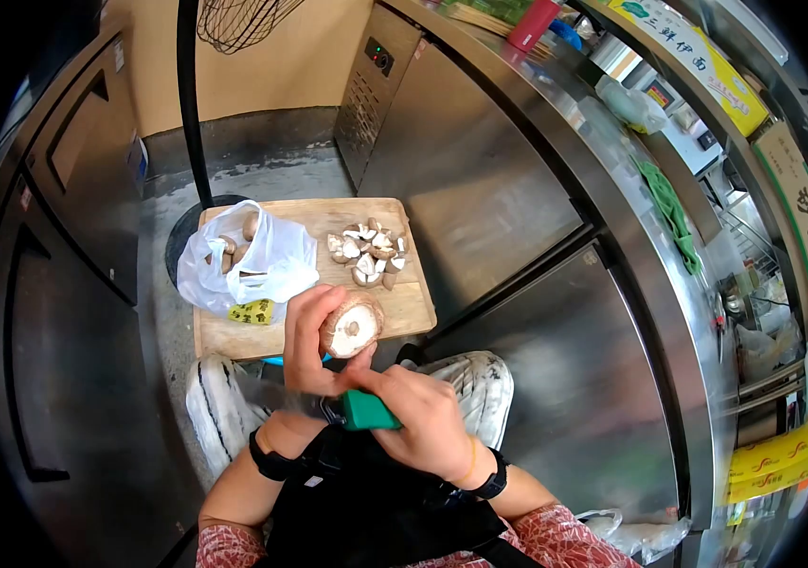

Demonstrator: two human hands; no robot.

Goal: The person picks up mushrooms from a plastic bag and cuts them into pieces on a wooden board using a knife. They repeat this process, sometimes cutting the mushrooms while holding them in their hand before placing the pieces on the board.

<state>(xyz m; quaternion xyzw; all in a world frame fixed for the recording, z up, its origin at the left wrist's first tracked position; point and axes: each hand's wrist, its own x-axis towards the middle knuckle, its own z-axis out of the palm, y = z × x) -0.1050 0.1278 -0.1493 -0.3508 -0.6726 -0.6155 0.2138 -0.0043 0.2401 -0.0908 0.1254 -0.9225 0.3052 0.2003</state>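
**One mushroom in hand, a small heap cut, more whole in the bag**

Brushed steel cabinet doors (480,189), smooth and reflective, fill the right of the frame. At centre lies a pale, rectangular wooden cutting board (404,303). On its left half slumps a thin, crinkled white plastic bag (271,260) with several whole mushrooms (229,248) inside, uncut. At the board's upper right sits a small heap of cut pieces (366,251), with white flesh and tan skin. At the board's lower edge, the left hand (309,346) curls its fingers closed around a round mushroom (351,327), pale underside up. The right hand (423,426) is clenched on the green plastic handle of a knife (366,411), whose blade runs left beneath the left hand.
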